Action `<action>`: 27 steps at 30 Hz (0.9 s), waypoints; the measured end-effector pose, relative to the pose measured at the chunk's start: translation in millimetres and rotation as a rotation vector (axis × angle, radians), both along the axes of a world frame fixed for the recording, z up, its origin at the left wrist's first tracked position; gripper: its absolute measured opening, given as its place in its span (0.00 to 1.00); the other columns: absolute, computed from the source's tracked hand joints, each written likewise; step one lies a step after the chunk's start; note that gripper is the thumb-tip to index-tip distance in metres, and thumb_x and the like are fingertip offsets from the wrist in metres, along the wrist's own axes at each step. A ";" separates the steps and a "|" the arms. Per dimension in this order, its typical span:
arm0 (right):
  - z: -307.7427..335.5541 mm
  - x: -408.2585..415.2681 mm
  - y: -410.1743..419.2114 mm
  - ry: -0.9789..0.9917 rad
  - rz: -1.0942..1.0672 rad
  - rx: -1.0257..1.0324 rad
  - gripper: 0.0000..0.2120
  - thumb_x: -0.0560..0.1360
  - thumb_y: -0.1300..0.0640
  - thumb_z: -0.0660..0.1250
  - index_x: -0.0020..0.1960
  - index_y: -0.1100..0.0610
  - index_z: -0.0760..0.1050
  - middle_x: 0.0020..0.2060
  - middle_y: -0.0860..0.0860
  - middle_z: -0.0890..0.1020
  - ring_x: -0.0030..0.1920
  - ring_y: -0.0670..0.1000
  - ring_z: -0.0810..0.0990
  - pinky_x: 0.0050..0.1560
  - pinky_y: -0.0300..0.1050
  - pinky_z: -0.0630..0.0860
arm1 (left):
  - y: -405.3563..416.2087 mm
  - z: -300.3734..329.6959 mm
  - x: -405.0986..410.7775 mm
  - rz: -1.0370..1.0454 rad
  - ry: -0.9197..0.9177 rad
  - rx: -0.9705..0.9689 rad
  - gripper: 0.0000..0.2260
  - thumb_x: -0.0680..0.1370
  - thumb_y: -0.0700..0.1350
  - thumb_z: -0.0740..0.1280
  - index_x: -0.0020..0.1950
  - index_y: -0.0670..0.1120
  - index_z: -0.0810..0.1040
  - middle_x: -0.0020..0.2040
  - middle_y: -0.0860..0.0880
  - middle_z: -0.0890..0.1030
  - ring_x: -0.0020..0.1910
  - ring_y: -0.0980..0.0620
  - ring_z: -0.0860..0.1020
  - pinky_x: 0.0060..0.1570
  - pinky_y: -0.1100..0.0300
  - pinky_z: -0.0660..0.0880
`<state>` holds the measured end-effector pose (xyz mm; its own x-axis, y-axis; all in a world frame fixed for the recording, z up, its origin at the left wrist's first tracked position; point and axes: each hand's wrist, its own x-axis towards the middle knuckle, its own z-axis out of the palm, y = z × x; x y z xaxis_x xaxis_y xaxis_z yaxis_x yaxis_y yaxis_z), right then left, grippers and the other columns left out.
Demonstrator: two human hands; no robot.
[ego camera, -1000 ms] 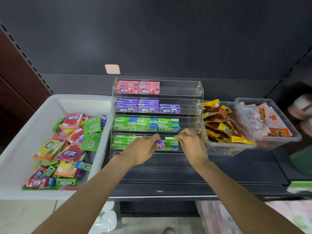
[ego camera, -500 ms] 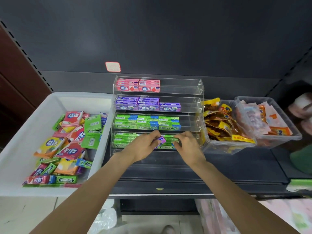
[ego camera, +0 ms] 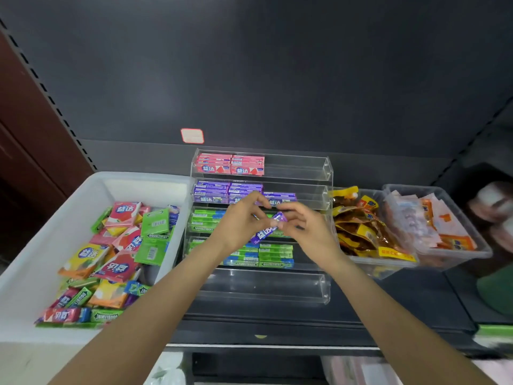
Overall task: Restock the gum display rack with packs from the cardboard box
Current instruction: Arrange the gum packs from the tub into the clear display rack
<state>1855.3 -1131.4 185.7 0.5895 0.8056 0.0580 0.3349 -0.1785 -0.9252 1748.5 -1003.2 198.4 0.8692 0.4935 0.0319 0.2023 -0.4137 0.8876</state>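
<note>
both bare forearms reach forward and angle inward, bringing the hands close together. the left hand (ego camera: 241, 222) has loosely curled fingers. the right hand (ego camera: 308, 232) pinches a purple gum pack (ego camera: 268, 228) between thumb and fingertips.

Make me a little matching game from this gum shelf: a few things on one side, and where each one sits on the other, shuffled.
Things:
1. pink packs
2. purple pack
3. mixed loose packs
4. orange snack bags

Places:
A. in the white bin on the left
B. top tier of the clear rack
C. in a clear tub right of the rack
D. held between the left hand and right hand, in front of the rack

Pairs: 1-B, 2-D, 3-A, 4-C
</note>
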 end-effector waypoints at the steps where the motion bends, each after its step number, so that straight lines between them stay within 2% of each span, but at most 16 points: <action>1: 5.7 3.7 0.5 0.037 -0.001 0.030 0.11 0.74 0.62 0.68 0.54 0.51 0.76 0.45 0.49 0.81 0.47 0.48 0.81 0.49 0.41 0.80 | 0.3 4.5 3.7 0.004 0.001 -0.003 0.13 0.72 0.45 0.73 0.52 0.46 0.72 0.37 0.52 0.82 0.36 0.53 0.76 0.41 0.61 0.72; 4: 17.2 19.0 3.9 0.047 -0.014 0.076 0.11 0.73 0.66 0.68 0.47 0.50 0.76 0.43 0.51 0.81 0.48 0.52 0.81 0.49 0.44 0.80 | 4.4 12.3 13.8 0.000 0.006 0.028 0.12 0.72 0.43 0.72 0.51 0.45 0.73 0.42 0.50 0.81 0.41 0.51 0.78 0.42 0.64 0.73; 6: 20.2 33.1 7.2 0.013 -0.109 0.092 0.11 0.73 0.66 0.68 0.45 0.50 0.75 0.44 0.52 0.81 0.49 0.53 0.81 0.50 0.49 0.80 | 12.2 13.0 17.4 0.012 0.062 0.232 0.11 0.74 0.46 0.70 0.55 0.46 0.75 0.49 0.49 0.80 0.48 0.51 0.77 0.44 0.68 0.72; 9: 20.5 53.0 11.4 -0.060 -0.265 0.083 0.11 0.73 0.66 0.69 0.44 0.51 0.73 0.44 0.52 0.81 0.48 0.52 0.81 0.51 0.50 0.80 | 25.2 9.7 20.9 0.043 0.231 0.648 0.18 0.77 0.52 0.65 0.66 0.49 0.72 0.63 0.50 0.75 0.62 0.50 0.71 0.60 0.55 0.68; 12: 16.1 66.0 17.2 -0.144 -0.332 0.061 0.07 0.73 0.65 0.69 0.46 0.55 0.74 0.44 0.52 0.81 0.46 0.49 0.80 0.49 0.44 0.79 | 33.6 6.4 26.4 0.000 0.388 0.794 0.22 0.79 0.54 0.61 0.72 0.53 0.65 0.71 0.52 0.67 0.69 0.50 0.63 0.65 0.52 0.62; 16: 9.7 73.0 25.5 -0.292 -0.326 -0.037 0.05 0.74 0.64 0.67 0.49 0.57 0.75 0.44 0.50 0.80 0.45 0.45 0.77 0.48 0.39 0.76 | 38.2 1.5 31.4 -0.100 0.482 0.873 0.21 0.80 0.55 0.59 0.73 0.56 0.63 0.72 0.52 0.64 0.71 0.49 0.60 0.67 0.50 0.60; 19: 7.9 73.4 31.7 -0.395 -0.268 -0.151 0.05 0.76 0.63 0.66 0.51 0.59 0.74 0.47 0.51 0.80 0.46 0.46 0.77 0.46 0.36 0.72 | 39.9 -0.4 32.2 -0.116 0.477 0.857 0.20 0.80 0.54 0.58 0.72 0.55 0.65 0.72 0.52 0.65 0.70 0.50 0.61 0.66 0.51 0.60; 21: 7.0 73.9 35.1 -0.458 -0.228 -0.215 0.05 0.76 0.63 0.65 0.52 0.59 0.74 0.47 0.52 0.81 0.47 0.48 0.79 0.46 0.38 0.75 | 41.5 -1.3 32.6 -0.118 0.457 0.835 0.19 0.80 0.53 0.58 0.72 0.55 0.66 0.71 0.53 0.66 0.70 0.50 0.62 0.66 0.51 0.61; 24: 5.3 75.6 40.2 -0.585 -0.170 -0.317 0.05 0.77 0.62 0.65 0.53 0.57 0.74 0.48 0.53 0.82 0.49 0.51 0.80 0.49 0.46 0.79 | 42.9 -2.3 34.0 -0.105 0.432 0.805 0.18 0.80 0.53 0.59 0.70 0.55 0.67 0.70 0.53 0.67 0.68 0.51 0.64 0.65 0.51 0.61; 27: 5.0 74.7 44.1 -0.697 -0.158 -0.423 0.07 0.77 0.61 0.63 0.55 0.56 0.76 0.52 0.54 0.79 0.50 0.52 0.79 0.50 0.45 0.78 | 43.6 -3.6 37.1 -0.091 0.424 0.792 0.19 0.80 0.52 0.60 0.70 0.54 0.67 0.70 0.52 0.68 0.68 0.51 0.64 0.66 0.51 0.61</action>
<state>1929.9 -1087.3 190.6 0.6383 0.7524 0.1627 0.7486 -0.5575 -0.3590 1785.6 -959.5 194.8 0.9200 0.3918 0.0015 0.3841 -0.9026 0.1944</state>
